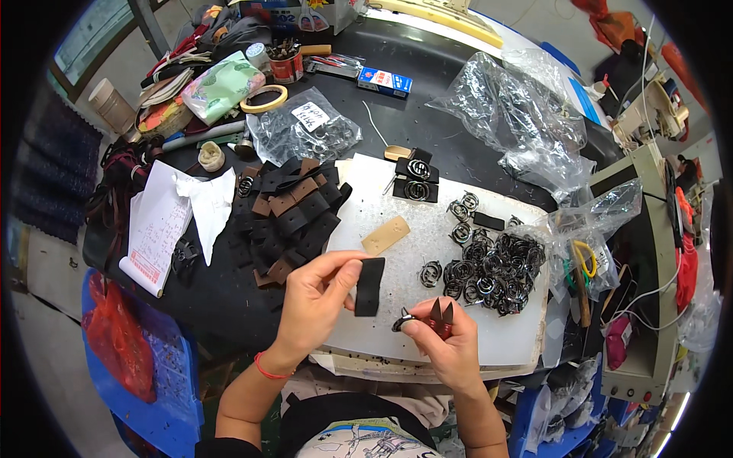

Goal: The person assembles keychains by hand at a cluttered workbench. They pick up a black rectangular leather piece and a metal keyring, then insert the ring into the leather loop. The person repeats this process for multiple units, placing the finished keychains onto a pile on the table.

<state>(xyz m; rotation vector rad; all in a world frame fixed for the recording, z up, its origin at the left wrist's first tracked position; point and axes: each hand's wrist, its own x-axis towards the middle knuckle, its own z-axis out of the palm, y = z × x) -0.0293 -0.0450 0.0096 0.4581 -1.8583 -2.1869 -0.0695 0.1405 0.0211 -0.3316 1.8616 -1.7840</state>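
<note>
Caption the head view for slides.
Left hand holding a flat black rectangular strip; right hand holding a dark metal buckle and a red dark-tipped tool, above a white board.

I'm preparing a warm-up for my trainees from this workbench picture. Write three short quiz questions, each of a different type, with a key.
1. Multiple choice: What does the left hand hold?
A) a roll of tape
B) a flat black strip
C) a pen

2. True or false: The pile of dark metal rings lies to the left of the tan strip on the white board.

3. Fill in the missing word: The pointed tool in the right hand has dark tips, and the part just below them is ____.

Key: 1. B; 2. False, the pile lies to the right; 3. red.
</note>
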